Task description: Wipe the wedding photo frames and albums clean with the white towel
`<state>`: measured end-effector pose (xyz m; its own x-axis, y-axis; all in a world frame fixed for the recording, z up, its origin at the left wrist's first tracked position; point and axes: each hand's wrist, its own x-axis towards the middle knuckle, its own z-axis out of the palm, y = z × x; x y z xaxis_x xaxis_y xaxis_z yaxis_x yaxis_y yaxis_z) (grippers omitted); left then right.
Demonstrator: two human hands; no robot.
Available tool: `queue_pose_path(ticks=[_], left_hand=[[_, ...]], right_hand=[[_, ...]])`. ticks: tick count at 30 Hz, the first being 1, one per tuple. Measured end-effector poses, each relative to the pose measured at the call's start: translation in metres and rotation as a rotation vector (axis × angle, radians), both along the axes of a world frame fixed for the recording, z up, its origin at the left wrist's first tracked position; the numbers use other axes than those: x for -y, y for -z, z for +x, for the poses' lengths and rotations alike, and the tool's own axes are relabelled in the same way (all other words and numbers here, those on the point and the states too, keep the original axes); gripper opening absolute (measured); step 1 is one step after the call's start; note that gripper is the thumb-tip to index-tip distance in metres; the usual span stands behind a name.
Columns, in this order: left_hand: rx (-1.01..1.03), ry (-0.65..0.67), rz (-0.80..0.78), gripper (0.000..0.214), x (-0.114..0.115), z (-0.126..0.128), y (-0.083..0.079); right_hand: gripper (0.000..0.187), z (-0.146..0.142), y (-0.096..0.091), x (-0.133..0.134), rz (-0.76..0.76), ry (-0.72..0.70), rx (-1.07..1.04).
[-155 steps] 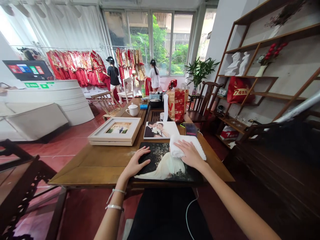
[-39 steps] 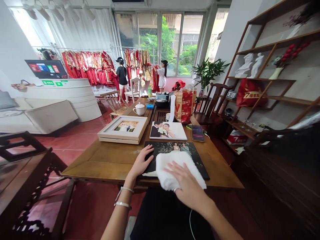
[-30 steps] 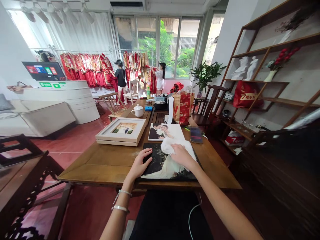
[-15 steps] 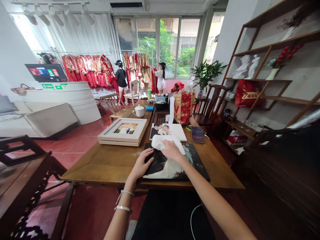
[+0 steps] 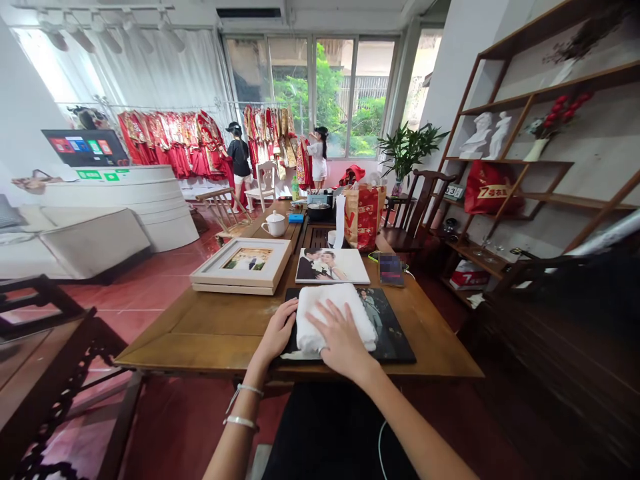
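Note:
A dark photo panel lies flat at the near edge of the wooden table, showing a figure in pale clothes. Spread over much of its picture is a folded white towel. My right hand rests flat on the towel with its fingers apart. At the panel's left edge, my left hand lies with its fingers stretched out, fingertips beside the towel. Just beyond is a lighter photo panel of a couple. To its left sit stacked white picture frames.
On the table stand a lidded white cup, a red patterned paper bag and a phone. Wooden shelves rise at the right. Two people stand at a rack of red garments at the back.
My right hand has drawn the towel nearer to me, and the towel now lies spread wider over the dark panel. My left hand stays at the panel's left edge, slightly lower.

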<state>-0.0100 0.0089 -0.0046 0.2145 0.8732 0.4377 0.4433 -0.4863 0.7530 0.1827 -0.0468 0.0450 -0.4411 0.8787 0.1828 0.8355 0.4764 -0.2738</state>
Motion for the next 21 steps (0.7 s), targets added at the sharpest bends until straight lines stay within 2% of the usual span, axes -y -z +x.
queue_pose_path(ticks=[2,5,9,14,21], left_hand=[[-0.002,-0.001,-0.003,0.031,0.0,0.0,0.0],[-0.004,0.013,-0.002,0.032,0.002,-0.001,-0.001],[0.002,0.028,0.001,0.034,0.002,-0.001,-0.002],[0.005,0.041,0.01,0.034,0.002,-0.001,-0.002],[-0.007,0.045,0.013,0.035,0.002,-0.001,-0.003]], right_hand=[[0.08,0.003,0.0,0.019,-0.011,-0.077,-0.024],[0.086,0.027,0.002,0.042,-0.052,-0.155,-0.065],[0.089,0.075,0.007,0.046,-0.061,-0.121,-0.094],[0.083,0.115,0.008,0.008,-0.069,0.088,-0.052],[0.066,0.11,-0.007,-0.074,-0.118,0.157,-0.04]])
